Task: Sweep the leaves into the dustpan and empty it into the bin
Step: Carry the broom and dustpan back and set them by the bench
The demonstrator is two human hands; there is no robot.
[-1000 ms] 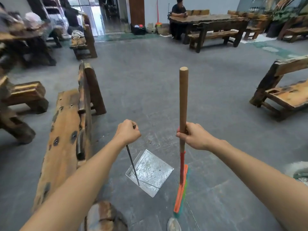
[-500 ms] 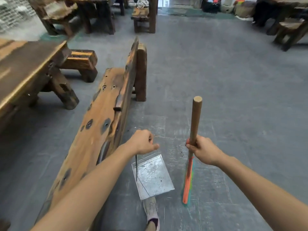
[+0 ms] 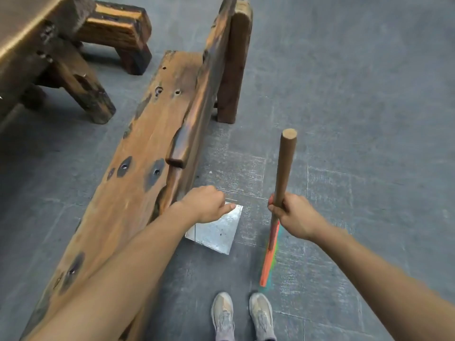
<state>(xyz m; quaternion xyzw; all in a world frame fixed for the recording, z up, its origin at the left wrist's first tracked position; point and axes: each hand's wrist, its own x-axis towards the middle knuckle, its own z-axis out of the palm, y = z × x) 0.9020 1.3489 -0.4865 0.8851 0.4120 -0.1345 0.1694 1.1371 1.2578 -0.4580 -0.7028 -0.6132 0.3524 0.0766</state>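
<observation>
My left hand (image 3: 205, 204) is closed around the thin metal handle of a shiny metal dustpan (image 3: 216, 232), which hangs just above the grey floor beside the bench. The pan looks bare, with only a dark speck or two on it. My right hand (image 3: 293, 215) grips the wooden stick of a broom (image 3: 283, 168); its orange head with green bristles (image 3: 269, 259) points down to the floor right of the dustpan. No leaves and no bin are in sight.
A long rough wooden bench (image 3: 147, 168) runs along my left, close to the dustpan. A heavy wooden table (image 3: 29, 45) and a second bench (image 3: 118, 30) stand at the upper left. My two grey shoes (image 3: 242, 313) stand at the bottom. Grey tiled floor (image 3: 357, 119) spreads to the right.
The view has tipped down from the room to the floor at my feet. Both hands keep their grips; the dustpan and broom have stayed between the bench and my right side.
</observation>
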